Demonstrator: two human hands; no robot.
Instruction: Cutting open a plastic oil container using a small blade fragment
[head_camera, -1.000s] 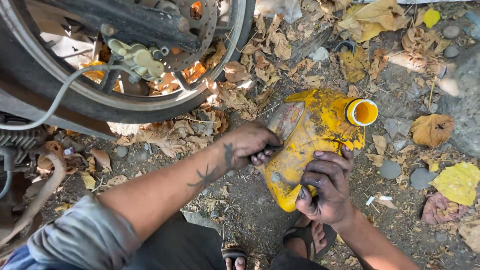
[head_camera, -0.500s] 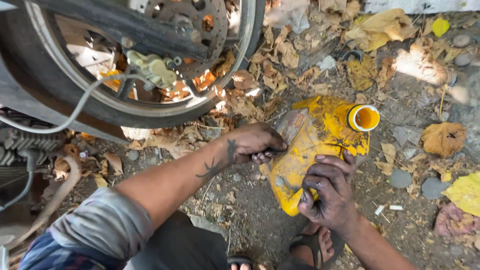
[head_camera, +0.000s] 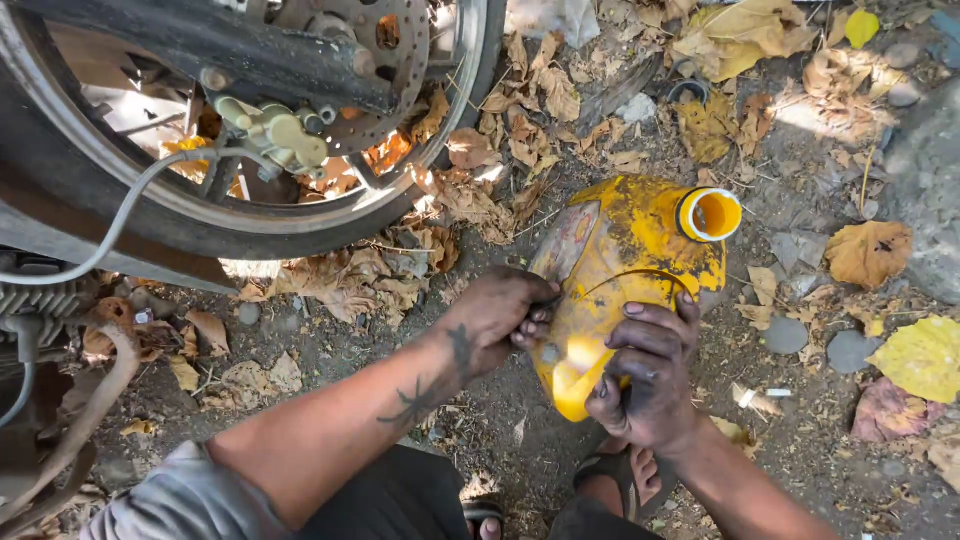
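Leaf-strewn dirt (head_camera: 330, 330); grimy hands (head_camera: 495, 320) (head_camera: 645, 375) grip dented yellow jug (head_camera: 625, 270).

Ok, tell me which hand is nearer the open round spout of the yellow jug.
Right. The right hand grips the yellow jug on its body just below the spout. The left hand holds the jug's opposite edge, farther from the spout.
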